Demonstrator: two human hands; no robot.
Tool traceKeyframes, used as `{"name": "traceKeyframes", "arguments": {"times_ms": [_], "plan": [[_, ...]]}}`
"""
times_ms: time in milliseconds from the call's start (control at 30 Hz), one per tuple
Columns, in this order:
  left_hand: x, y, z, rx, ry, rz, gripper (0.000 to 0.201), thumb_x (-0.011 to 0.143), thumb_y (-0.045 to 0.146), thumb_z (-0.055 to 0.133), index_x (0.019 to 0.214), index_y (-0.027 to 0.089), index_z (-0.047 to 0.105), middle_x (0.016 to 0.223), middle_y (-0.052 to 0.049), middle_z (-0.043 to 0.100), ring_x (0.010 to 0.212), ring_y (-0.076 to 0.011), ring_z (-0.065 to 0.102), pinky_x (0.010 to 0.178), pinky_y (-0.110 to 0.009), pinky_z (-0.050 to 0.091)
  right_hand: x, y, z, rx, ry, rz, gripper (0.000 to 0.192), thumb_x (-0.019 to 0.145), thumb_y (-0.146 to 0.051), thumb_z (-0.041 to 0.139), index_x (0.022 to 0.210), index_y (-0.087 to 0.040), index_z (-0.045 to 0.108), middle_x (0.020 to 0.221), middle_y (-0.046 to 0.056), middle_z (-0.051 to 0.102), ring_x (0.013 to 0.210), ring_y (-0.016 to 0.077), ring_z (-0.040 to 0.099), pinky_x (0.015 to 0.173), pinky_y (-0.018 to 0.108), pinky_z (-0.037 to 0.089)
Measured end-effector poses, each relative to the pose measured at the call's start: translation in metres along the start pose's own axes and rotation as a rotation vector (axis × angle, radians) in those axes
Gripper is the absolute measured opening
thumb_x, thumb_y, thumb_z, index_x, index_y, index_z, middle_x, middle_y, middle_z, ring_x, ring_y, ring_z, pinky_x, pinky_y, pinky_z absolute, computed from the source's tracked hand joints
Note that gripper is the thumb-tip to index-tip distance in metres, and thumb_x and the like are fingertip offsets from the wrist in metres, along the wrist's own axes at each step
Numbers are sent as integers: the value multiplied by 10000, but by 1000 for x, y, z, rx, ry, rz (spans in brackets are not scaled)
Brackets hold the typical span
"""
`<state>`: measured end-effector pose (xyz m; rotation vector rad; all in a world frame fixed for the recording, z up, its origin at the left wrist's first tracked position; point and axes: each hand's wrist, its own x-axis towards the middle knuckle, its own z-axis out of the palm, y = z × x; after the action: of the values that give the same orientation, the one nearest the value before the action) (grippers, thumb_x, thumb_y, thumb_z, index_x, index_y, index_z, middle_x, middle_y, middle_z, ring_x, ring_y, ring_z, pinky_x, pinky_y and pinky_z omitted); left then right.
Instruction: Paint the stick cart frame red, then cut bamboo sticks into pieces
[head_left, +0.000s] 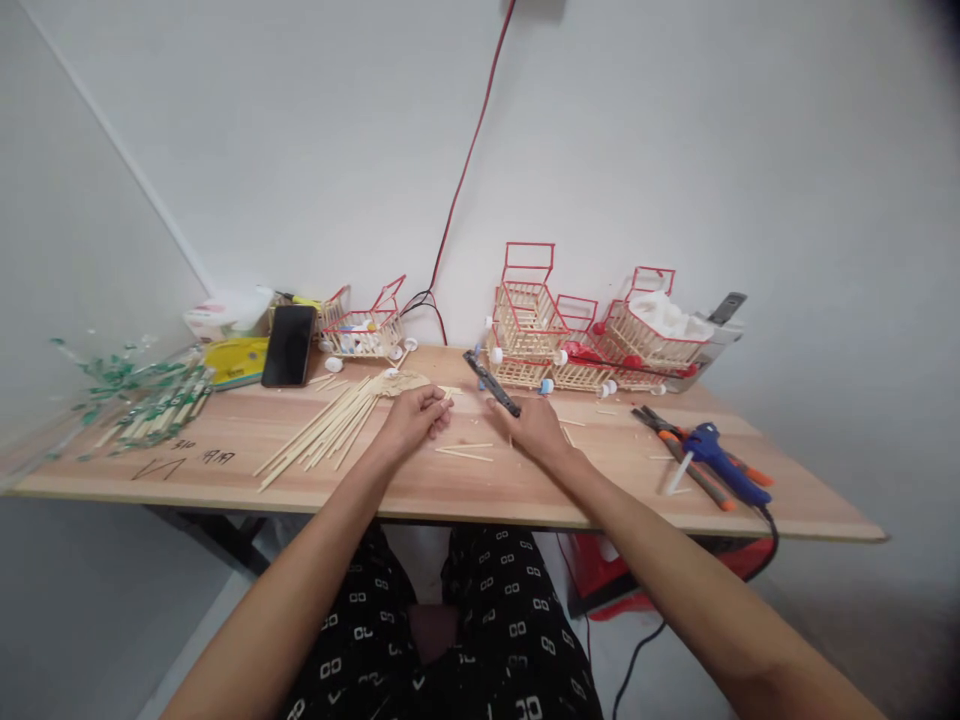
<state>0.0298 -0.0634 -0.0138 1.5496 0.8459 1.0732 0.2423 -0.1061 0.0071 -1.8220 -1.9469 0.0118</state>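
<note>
My left hand (414, 417) rests on the wooden table (240, 450), fingers pinched on a thin bamboo stick (448, 391) at the end of a fan of long sticks (330, 425). My right hand (531, 425) lies just to the right and grips a black utility knife (489, 381), whose blade end points up and left. Two short cut stick pieces (465, 452) lie on the table between my hands.
Several stick-and-red-frame model carts (525, 325) stand at the back. A black phone (288, 345) leans at the back left beside tissue packs (234, 360). A blue glue gun (721, 462) and orange-handled pliers (686, 455) lie at the right. Green-wrapped sticks (150, 400) sit far left.
</note>
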Motion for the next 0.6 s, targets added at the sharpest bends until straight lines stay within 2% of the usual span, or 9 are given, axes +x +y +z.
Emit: {"name": "traceKeyframes", "arguments": {"times_ms": [133, 267, 600], "plan": [[0, 0, -1, -11, 18, -17, 291, 753, 420, 651, 758, 139, 577, 589, -2, 594, 446, -84, 517, 397, -188, 390, 12, 2, 10, 158, 139, -49, 484, 919, -515, 407, 866, -144, 713, 826, 104, 718, 781, 211, 642, 703, 261, 414], [0, 0, -3, -25, 50, -24, 275, 749, 398, 658, 762, 136, 577, 581, 1, 595, 429, -77, 507, 395, -189, 393, 15, 3, 18, 190, 167, -40, 475, 903, -508, 427, 773, -140, 697, 744, 99, 693, 736, 216, 626, 689, 271, 415], [0, -1, -1, -37, 55, -72, 265, 734, 378, 675, 762, 134, 575, 574, -2, 599, 419, -76, 502, 398, -186, 395, 11, 9, 17, 299, 247, -58, 493, 888, -525, 424, 666, -140, 639, 632, 53, 623, 650, 178, 567, 640, 252, 395]]}}
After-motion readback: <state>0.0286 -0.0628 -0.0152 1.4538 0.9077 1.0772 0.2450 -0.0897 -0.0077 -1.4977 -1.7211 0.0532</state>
